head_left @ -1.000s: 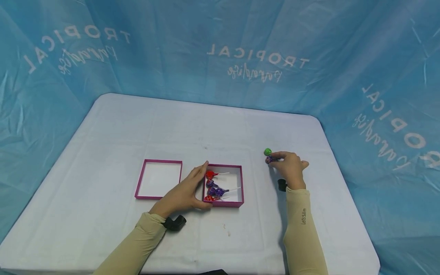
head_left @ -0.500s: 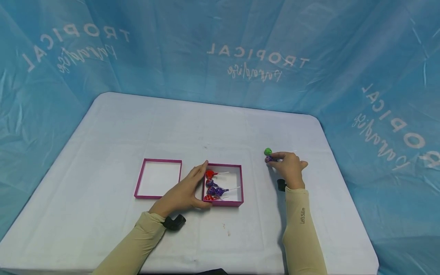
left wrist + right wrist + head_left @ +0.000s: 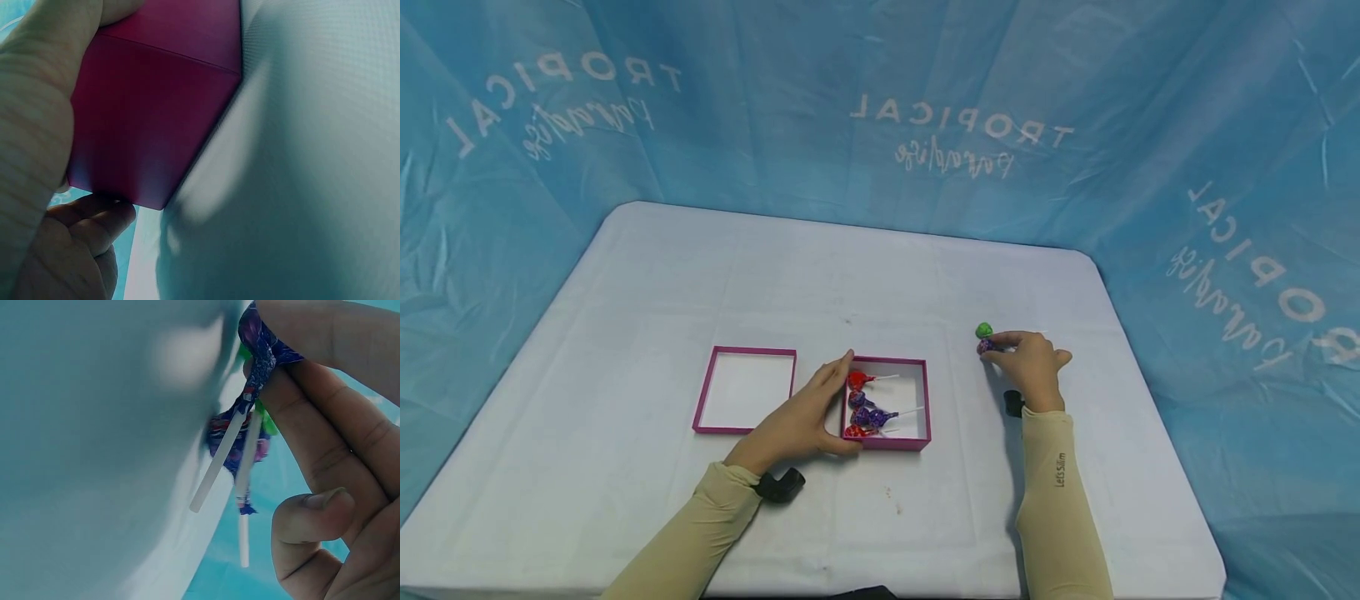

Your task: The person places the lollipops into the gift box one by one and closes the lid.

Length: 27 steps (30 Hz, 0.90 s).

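Observation:
My left hand (image 3: pixel 801 421) grips the left side of a magenta box (image 3: pixel 895 445), thumb at its front wall and fingers at the back left corner. Several wrapped lollipops lie inside along the left, a red lollipop (image 3: pixel 857 380) at the back and a purple lollipop (image 3: pixel 880 418) nearer the front. To the right of the box, my right hand (image 3: pixel 1032 367) pinches a purple-wrapped lollipop (image 3: pixel 255 337) between thumb and fingers. Right beside it is a green lollipop (image 3: pixel 983 330). In the right wrist view a second purple lollipop (image 3: pixel 240 440) shows beyond the pinched one.
A shallow magenta-rimmed white lid (image 3: pixel 748 392) lies left of the box, its right front corner behind my left hand. Everything rests on a white-covered table (image 3: pixel 820 275). Blue printed sheeting (image 3: pixel 775 108) hangs around its back and sides.

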Motion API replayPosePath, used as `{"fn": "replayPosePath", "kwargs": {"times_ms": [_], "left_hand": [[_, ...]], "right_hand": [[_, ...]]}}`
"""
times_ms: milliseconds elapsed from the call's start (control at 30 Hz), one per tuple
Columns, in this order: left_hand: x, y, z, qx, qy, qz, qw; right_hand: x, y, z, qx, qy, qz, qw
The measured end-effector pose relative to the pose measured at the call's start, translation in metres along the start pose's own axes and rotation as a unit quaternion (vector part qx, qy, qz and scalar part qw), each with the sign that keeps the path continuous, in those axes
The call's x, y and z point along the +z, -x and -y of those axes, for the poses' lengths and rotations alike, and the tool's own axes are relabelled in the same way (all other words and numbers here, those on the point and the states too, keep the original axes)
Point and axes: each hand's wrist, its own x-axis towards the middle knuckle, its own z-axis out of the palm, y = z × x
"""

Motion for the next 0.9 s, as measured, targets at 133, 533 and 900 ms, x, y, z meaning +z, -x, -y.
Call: {"fn": "replayPosePath", "kwargs": {"times_ms": [133, 533, 900], "left_hand": [[-0.001, 0.000, 0.000, 0.004, 0.001, 0.000, 1.0000], [-0.001, 0.001, -0.002, -0.002, 0.006, 0.001, 1.0000], [-0.002, 0.001, -0.004, 0.006, -0.001, -0.001, 1.0000]], "right_hand": [[-0.003, 0.002, 0.004, -0.007, 0.000, -0.011, 1.000], [-0.012, 0.019, 0.030, -0.018, -0.011, -0.036, 0.999], [-0.021, 0.041, 0.058, -0.053, -0.016, -0.042, 0.998]]}}
